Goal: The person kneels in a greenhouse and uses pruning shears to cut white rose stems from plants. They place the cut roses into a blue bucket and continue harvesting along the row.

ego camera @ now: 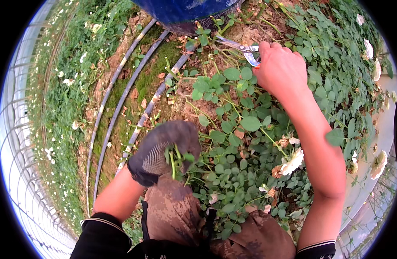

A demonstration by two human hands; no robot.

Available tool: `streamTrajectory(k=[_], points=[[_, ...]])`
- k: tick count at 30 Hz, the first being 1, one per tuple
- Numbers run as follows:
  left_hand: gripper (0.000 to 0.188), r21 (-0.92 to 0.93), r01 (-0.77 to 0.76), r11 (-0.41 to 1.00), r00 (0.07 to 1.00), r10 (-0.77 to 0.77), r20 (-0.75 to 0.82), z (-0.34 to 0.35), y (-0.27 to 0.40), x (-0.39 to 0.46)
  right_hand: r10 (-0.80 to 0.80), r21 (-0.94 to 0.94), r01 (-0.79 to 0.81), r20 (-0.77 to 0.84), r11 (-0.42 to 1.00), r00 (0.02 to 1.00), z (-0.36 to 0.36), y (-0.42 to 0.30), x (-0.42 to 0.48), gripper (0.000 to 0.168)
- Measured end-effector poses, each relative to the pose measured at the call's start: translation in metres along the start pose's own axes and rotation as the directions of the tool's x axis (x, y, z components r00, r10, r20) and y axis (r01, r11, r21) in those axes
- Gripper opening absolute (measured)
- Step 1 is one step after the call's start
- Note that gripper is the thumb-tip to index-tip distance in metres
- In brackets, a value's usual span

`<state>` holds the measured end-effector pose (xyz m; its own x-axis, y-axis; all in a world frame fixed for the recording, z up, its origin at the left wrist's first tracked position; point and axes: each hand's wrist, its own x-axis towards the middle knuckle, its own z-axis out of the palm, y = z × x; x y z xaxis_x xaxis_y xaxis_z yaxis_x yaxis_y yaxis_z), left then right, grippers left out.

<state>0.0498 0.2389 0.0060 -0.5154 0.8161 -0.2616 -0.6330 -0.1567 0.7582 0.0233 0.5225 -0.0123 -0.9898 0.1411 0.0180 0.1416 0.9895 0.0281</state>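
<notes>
My bare right hand (281, 66) grips a pair of pruning shears (247, 48) by the handles, which are mostly hidden in my fist. The blades point left, parted, among low stems at the foot of a rose bush (231, 126). My left hand (167, 145), in a dark, ribbed work glove, is closed around a few short green stems (173, 163) with leaves. It is slightly blurred and hovers above my left knee, left of the bush. Leaves partly hide the stems near the blade tips.
A blue, rounded container (192, 13) stands just beyond the shears. Several drip irrigation pipes (153, 97) run along the mossy soil at left. Cut stubs (172, 73) stick up beside them. A white rose (292, 162) hangs near my right forearm. More rose rows (69, 97) stretch leftwards beneath a greenhouse frame.
</notes>
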Motion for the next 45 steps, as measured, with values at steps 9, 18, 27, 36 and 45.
streamTrajectory(k=[9,18,27,36,45], points=[[0.040,0.941,0.300,0.156,0.802,0.493,-0.337,-0.051,0.101,0.151,0.057,0.072,-0.056,-0.012,0.996,0.998,0.012,0.010,-0.004,0.025],[0.034,0.933,0.351,-0.079,0.861,0.419,-0.289,-0.075,0.089,0.182,0.051,0.035,-0.048,-0.106,0.998,0.993,0.022,0.016,0.005,0.020],[0.033,0.955,0.266,0.132,0.821,0.488,-0.296,-0.045,0.103,0.146,0.025,0.257,-0.170,0.485,0.951,0.874,-0.010,0.021,0.028,0.036],[0.015,0.929,0.268,0.255,0.791,0.493,-0.363,-0.038,0.085,0.122,-0.170,0.481,-0.134,0.537,0.866,0.826,-0.006,0.013,0.054,0.041],[0.021,0.980,0.199,-0.020,0.806,0.572,-0.152,-0.049,0.093,0.104,0.102,0.236,-0.193,0.349,0.952,0.932,0.007,0.042,0.018,0.032]])
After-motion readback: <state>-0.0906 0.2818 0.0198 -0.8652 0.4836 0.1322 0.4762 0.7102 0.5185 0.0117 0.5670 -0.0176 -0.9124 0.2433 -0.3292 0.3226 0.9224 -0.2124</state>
